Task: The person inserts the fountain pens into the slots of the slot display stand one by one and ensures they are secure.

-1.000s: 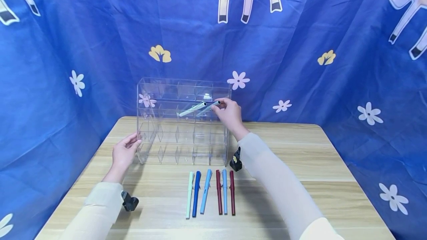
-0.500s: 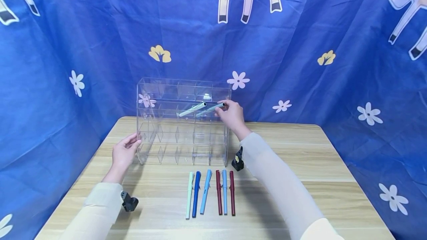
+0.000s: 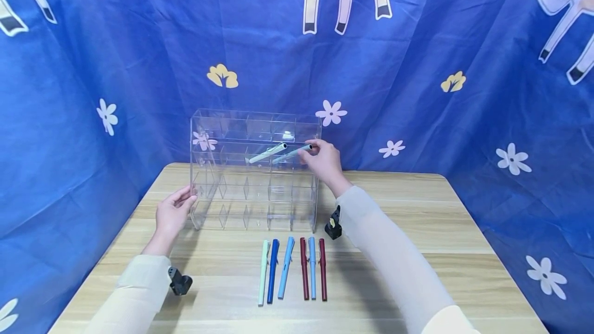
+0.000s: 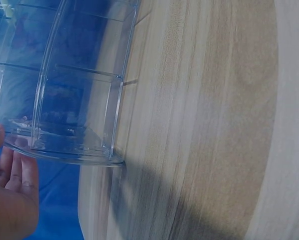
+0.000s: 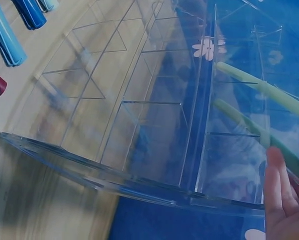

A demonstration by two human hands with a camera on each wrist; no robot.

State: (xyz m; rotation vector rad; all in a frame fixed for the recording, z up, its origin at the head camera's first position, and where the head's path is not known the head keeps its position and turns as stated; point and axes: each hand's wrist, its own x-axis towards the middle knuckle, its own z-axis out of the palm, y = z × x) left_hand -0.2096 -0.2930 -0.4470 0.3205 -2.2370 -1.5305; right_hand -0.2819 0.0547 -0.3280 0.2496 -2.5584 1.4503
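A clear acrylic rack (image 3: 246, 189) with tiers of compartments stands on the table. My left hand (image 3: 171, 215) grips its left side panel, thumb on one face and fingers on the other, as the left wrist view shows. At the upper right of the rack, my right hand (image 3: 324, 161) pinches a light green pen (image 5: 289, 159) near its upper end. That pen slants, its lower end inside a compartment of the second tier. Beside it, to the left, another pale green pen (image 3: 266, 153) leans in the same tier at a similar slant.
In front of the rack several pens lie side by side on the wooden table (image 3: 223, 293): a mint pen (image 3: 263, 273), a dark blue pen (image 3: 273, 271), light blue pens (image 3: 285, 268) and dark red pens (image 3: 304, 268). A blue patterned curtain (image 3: 394, 66) hangs behind.
My right hand has shifted slightly right, and the upper end of its pen has swung right and a little down. In the last half second it has held still. My left hand stays put.
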